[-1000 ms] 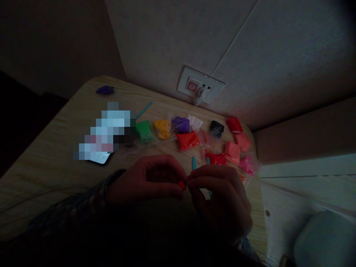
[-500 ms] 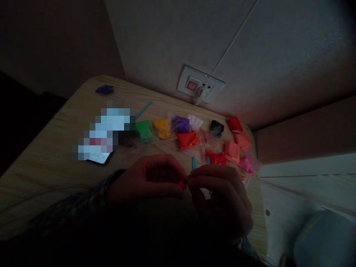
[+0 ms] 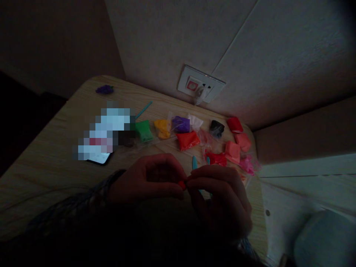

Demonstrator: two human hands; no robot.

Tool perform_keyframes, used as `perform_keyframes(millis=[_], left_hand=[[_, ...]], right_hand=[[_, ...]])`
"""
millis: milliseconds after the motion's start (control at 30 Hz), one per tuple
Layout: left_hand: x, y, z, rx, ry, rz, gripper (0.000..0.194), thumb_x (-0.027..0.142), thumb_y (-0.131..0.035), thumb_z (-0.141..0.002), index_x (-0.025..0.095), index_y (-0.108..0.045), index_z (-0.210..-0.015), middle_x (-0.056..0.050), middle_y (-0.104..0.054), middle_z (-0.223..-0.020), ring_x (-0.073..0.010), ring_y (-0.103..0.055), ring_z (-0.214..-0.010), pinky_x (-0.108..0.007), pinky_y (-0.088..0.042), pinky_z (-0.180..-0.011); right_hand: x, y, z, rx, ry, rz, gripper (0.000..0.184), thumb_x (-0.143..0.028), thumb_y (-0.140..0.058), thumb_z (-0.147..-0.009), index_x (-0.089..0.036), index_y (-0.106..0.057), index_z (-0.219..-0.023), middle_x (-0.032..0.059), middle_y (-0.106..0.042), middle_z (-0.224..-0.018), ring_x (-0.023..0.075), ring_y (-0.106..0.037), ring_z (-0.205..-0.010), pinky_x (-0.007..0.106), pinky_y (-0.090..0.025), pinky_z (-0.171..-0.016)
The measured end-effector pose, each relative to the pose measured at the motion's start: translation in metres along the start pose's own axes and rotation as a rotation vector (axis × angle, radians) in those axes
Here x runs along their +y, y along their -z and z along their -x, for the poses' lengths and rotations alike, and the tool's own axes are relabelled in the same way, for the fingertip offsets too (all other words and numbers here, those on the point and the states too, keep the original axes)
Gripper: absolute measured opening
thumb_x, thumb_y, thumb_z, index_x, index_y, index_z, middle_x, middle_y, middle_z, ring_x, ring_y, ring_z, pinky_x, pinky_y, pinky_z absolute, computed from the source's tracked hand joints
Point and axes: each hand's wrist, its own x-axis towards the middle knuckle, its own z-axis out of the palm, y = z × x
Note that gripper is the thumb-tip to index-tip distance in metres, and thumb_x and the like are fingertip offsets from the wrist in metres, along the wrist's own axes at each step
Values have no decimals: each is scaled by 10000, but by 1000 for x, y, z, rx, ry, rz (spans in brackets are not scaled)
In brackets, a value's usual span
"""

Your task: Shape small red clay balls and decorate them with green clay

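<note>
Between the thumb and fingers of my left hand (image 3: 150,178) is a small red ball of modelling clay (image 3: 182,185), partly covered by the fingertips. My right hand (image 3: 222,196) has its fingertips pinched together against the ball's right side. A tiny dark bit shows at that contact, too small to make out. Behind my right hand lie blue-green modelling tools (image 3: 194,162), partly hidden by its fingers. Beyond both hands, an orange-red clay packet (image 3: 188,140) and a red one (image 3: 217,158) rest on the wooden table (image 3: 44,148).
Packets of green (image 3: 144,131), yellow (image 3: 162,128), purple (image 3: 181,124), black (image 3: 217,129) and pink clay (image 3: 247,164) spread across the table. A lit phone (image 3: 100,158), mostly blurred out, lies left. A purple clay piece (image 3: 105,89) sits at the far corner. A wall socket (image 3: 201,84) holds a plug.
My right fingers shift slightly at the red ball, and the thumb looks a little lower. My left hand keeps its hold and stays nearly still.
</note>
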Motion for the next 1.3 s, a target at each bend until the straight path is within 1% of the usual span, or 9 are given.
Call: perform_keyframes(millis=[200,300,400,633,833,967,1067,1200,1300], left_hand=[[0,1,0,14,-19,-9,208,224,-811,-633,153,-650,-745,25,-676,-723,-85,-638,-675,-159,-511,-625],[-1,2,0,2,-30,-4,187,211,-803,-645,158,-659,-751,32,-668,-729,-72,-626,-661,-146,-508,-614],[-1,2,1,-3,-45,-11,185,214,-806,-642,154,-666,-747,30,-667,-737,-66,-619,-646,-141,-507,-607],[-1,2,1,4,-64,-42,196,216,-809,-639,152,-661,-750,20,-663,-732,-82,-610,-655,-167,-506,-623],[-1,2,1,-10,-68,-41,198,230,-805,-647,152,-657,-753,17,-666,-747,-84,-622,-704,-156,-515,-651],[-1,1,1,7,-61,-58,197,221,-808,-641,151,-655,-744,9,-667,-746,-95,-626,-710,-170,-523,-657],[-1,1,2,-5,-57,-51,179,210,-797,-655,160,-657,-755,17,-668,-761,-83,-622,-703,-153,-510,-648],[-2,3,1,-13,-49,-56,169,205,-789,-663,161,-659,-763,19,-666,-764,-83,-616,-691,-162,-508,-646],[-2,3,1,-16,-68,-60,169,196,-790,-661,158,-660,-763,20,-659,-751,-80,-604,-667,-165,-502,-632]], right_hand=[[-2,3,-2,5,-10,8,146,-70,-597,-806,-180,-641,-891,19,-614,-852,130,-596,-766,250,-524,-597],[2,6,-2,54,17,-5,153,-72,-597,-800,-165,-653,-909,33,-619,-859,141,-597,-789,254,-522,-604],[4,7,-1,97,15,-2,128,-87,-595,-807,-171,-662,-877,37,-624,-859,144,-596,-782,259,-518,-601],[-4,6,-7,6,-15,-22,164,-38,-575,-810,-182,-639,-860,14,-571,-853,101,-571,-751,208,-501,-574],[-2,5,-2,8,-6,-42,165,-53,-546,-827,-184,-644,-852,18,-579,-879,113,-576,-741,229,-503,-558],[0,3,0,8,-1,-59,176,-35,-554,-814,-175,-648,-862,21,-577,-888,120,-583,-777,234,-509,-584],[0,2,-1,11,1,-58,162,-27,-566,-808,-162,-646,-849,24,-572,-881,116,-583,-790,231,-509,-595],[-2,5,-3,4,4,-17,166,-41,-565,-814,-180,-645,-860,24,-582,-875,122,-579,-762,244,-511,-575],[-2,7,-4,4,-4,-1,180,-44,-553,-820,-190,-643,-873,22,-586,-865,124,-580,-754,244,-509,-567]])
